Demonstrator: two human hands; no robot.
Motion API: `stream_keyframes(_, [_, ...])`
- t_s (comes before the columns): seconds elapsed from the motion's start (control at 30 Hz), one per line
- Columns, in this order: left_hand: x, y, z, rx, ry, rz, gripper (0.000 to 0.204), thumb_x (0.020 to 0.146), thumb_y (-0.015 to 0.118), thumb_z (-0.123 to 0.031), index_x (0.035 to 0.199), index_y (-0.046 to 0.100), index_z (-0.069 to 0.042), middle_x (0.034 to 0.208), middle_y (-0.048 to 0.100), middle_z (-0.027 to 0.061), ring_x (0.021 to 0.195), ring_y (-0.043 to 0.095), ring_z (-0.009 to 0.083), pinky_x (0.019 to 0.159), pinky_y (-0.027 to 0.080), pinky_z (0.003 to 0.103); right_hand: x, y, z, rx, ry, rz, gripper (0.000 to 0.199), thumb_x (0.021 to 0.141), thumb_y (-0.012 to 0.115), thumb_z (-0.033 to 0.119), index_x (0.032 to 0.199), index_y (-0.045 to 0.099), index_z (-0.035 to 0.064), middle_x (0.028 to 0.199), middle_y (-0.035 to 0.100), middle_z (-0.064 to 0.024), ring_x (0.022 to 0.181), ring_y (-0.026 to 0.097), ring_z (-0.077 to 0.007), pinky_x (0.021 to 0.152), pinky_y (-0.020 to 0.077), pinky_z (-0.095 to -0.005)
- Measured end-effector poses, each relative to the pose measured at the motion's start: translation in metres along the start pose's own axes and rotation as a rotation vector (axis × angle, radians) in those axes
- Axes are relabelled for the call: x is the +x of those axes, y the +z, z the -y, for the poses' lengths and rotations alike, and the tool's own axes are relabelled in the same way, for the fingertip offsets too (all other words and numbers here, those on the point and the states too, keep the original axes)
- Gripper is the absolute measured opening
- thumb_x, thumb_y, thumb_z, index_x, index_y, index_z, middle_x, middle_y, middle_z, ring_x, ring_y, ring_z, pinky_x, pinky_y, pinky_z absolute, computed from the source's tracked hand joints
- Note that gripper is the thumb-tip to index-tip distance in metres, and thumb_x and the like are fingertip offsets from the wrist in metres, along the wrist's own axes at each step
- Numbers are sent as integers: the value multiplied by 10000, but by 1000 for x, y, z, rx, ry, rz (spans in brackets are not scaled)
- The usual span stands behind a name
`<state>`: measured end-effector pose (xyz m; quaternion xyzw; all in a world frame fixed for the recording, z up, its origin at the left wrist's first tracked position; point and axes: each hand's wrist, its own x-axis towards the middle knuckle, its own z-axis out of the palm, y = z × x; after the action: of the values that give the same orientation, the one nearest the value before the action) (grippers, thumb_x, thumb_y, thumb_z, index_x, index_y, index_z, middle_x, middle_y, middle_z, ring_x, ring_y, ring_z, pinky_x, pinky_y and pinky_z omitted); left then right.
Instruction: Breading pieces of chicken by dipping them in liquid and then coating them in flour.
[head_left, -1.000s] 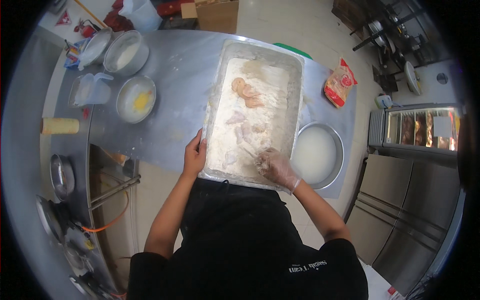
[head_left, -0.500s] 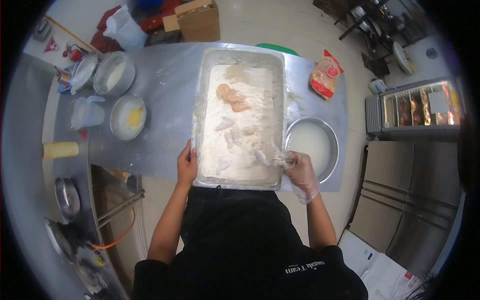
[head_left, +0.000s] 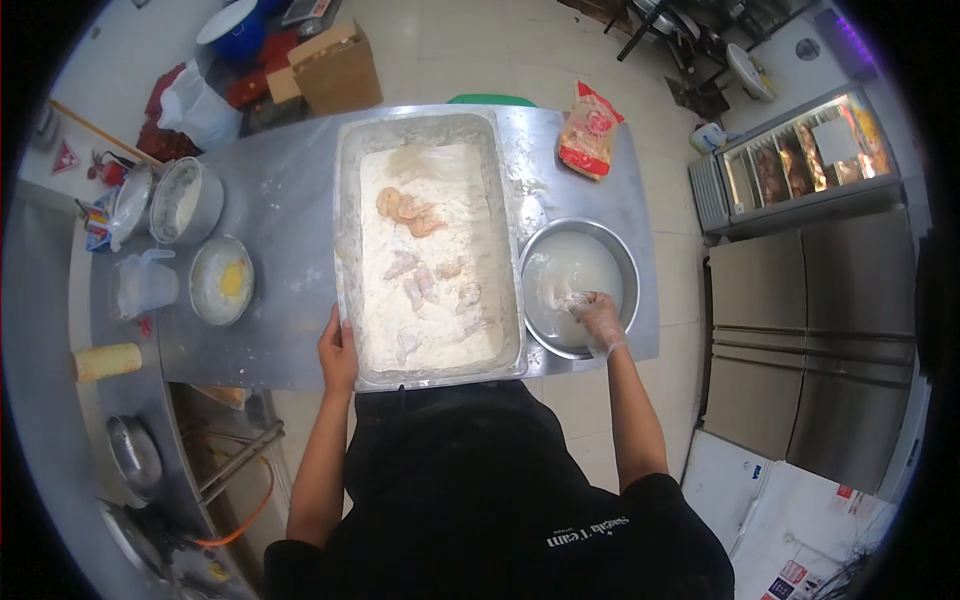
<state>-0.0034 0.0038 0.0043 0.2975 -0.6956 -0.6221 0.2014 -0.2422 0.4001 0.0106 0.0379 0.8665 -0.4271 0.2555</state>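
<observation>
A deep metal tray [head_left: 345, 240] of white flour lies in front of me on the steel table. Coated raw chicken pieces [head_left: 415, 285] rest in the flour, and farther back lies a bare, orange-pink chicken piece [head_left: 408, 212]. My left hand [head_left: 338, 352] is bare and grips the tray's near left edge. On the right stands a round metal bowl [head_left: 636, 285] of cloudy white liquid. Inside it, at the near side, my right hand [head_left: 602, 322] in a clear plastic glove has its floury fingers drawn together at the rippling surface. What those fingers hold is hidden.
A red and clear food bag [head_left: 590, 132] lies at the back right. On the left are a bowl with yellow contents [head_left: 222, 282], a clear plastic jug [head_left: 145, 283] and a deep pot [head_left: 187, 200]. A lit display fridge [head_left: 805, 155] stands off to the right.
My right hand has moved from above the tray's near right edge into the bowl, and the liquid now ripples. My left hand stays on the tray edge. The whole view has shifted.
</observation>
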Motion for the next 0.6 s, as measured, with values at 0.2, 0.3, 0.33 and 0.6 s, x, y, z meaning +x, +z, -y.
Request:
stream_keyframes(0.2, [0,2,-3,9,-34,13,423,967,441,-96,1335,383,105,1228,559,169,1067,550,154,930,416,263,26,8,-38,-249,-103,-22,210,677,714,93,839,663,-32,758,667,-117,665,617,-191,621,486,-333])
stream_keyframes(0.3, [-1,4,-14,26,-67,20,421,967,440,-96,1334,387,104,1215,567,164,1043,555,142,917,420,255,29,12,-46,-181,-101,-60,199,687,713,108,823,665,-29,756,669,-146,679,632,-210,627,488,-339])
stream_keyframes(0.33, [0,5,-12,24,-65,23,421,967,440,-96,1334,387,104,1215,567,164,1043,555,142,917,420,255,29,13,-48,-100,-116,-92,200,697,714,123,821,667,-26,756,671,-155,689,641,-211,626,488,-334])
stream_keyframes(0.6, [-2,1,-2,9,-40,-13,429,965,468,-109,1336,392,93,1244,554,166,1057,552,143,920,418,255,-46,-21,57,-198,-99,-119,296,709,769,206,862,662,-24,788,685,-78,688,608,-113,643,485,-290])
